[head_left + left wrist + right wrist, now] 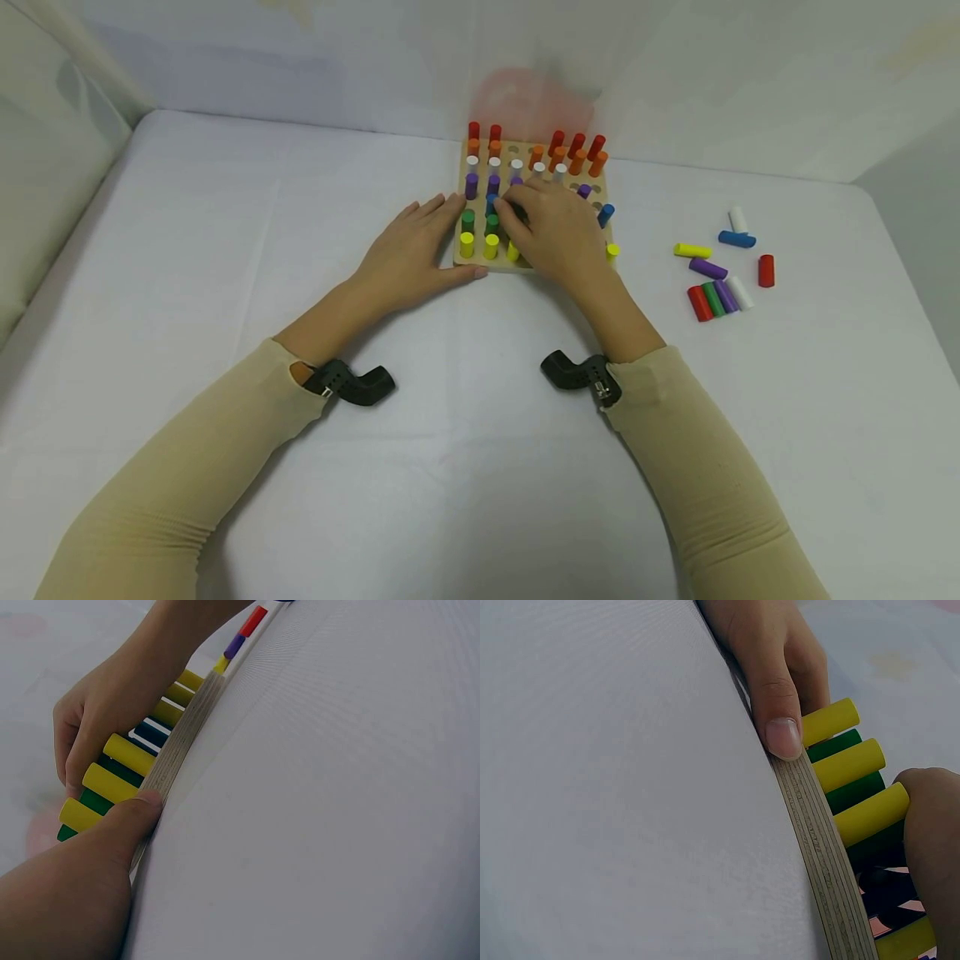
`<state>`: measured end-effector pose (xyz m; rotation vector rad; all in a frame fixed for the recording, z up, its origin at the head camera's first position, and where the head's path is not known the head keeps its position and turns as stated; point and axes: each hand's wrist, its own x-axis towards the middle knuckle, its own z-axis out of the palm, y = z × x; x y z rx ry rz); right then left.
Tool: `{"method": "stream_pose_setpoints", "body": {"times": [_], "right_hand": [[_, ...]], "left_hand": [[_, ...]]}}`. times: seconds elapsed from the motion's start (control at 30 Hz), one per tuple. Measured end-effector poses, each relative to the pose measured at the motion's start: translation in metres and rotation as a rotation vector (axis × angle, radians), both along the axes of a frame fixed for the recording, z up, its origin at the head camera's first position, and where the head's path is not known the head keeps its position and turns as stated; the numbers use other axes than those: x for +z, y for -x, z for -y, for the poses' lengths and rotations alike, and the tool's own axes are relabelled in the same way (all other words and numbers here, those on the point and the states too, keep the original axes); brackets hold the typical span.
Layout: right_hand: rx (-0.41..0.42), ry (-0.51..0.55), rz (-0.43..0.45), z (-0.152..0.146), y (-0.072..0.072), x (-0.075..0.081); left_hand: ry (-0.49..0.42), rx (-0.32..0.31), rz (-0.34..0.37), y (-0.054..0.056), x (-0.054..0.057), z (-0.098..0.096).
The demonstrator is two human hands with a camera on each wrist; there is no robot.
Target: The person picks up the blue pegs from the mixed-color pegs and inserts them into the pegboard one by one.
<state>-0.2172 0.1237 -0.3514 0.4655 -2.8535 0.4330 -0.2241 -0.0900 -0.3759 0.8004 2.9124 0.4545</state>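
Note:
A wooden pegboard [532, 267] stands at the back of the table, with rows of red, orange, white, purple, blue, green and yellow pegs upright in it. My left hand [408, 250] lies at its left side, fingers extended. The left thumb [784, 739] presses the front edge, as the right wrist view shows. Over the middle of the board, my right hand [562, 225] has thumb and forefinger pinched at a blue peg [491, 204] in the second column. That hand covers much of the blue and green rows.
To the right of the board lie several loose pegs: a yellow peg [692, 250], a purple peg [708, 268], a blue peg [737, 239], a red peg [766, 271] and others side by side. Some holes show in the board's back rows. A white cloth [450, 467] covers the table.

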Motion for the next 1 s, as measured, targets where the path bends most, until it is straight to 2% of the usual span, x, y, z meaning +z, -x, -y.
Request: {"method": "stream_pose_setpoints", "body": {"times": [0.5, 1.0], "right_hand": [[-0.005, -0.011, 0.017, -0.0002, 0.0001, -0.0016], [0.009, 0.008, -0.017, -0.0012, -0.0011, -0.0065]], "left_hand": [[-0.008, -0.005, 0.004, 0.0005, -0.0027, -0.0003], [-0.022, -0.015, 0.001, 0.0008, -0.0081, 0.0000]]}}
